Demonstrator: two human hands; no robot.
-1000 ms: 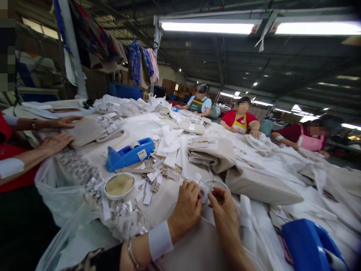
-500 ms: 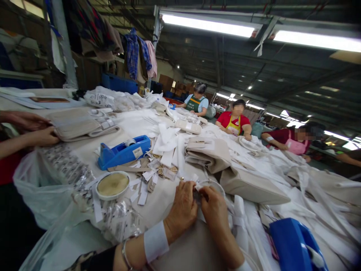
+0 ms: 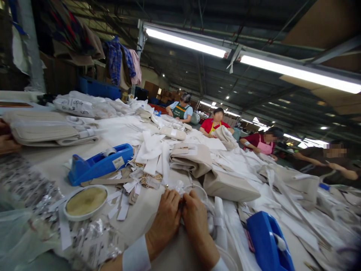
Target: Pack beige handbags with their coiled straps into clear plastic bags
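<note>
My left hand point(image 3: 166, 214) and my right hand point(image 3: 195, 213) meet low in the middle of the view, their fingertips pinched together. A bit of thin white wrapping point(image 3: 178, 186) shows just past the fingers; most of what they grip is hidden. Beyond my right hand lies a pale looped strap point(image 3: 200, 190). Close ahead are a folded beige bag point(image 3: 191, 156) and another flat beige bag piece point(image 3: 229, 185). Paper tags with strings point(image 3: 146, 178) are heaped to the left of my hands.
Blue tape dispensers stand left point(image 3: 100, 162) and right point(image 3: 267, 241). A round white dish point(image 3: 85, 203) with a tan filling sits at left. A person's hand point(image 3: 8, 141) touches a beige bag point(image 3: 45, 128) at the left edge. Co-workers point(image 3: 182, 109) sit along the far side.
The camera has turned to the right, so the table's things stand further left. My hands have drawn closer together. A far co-worker in red now holds up a beige piece.
</note>
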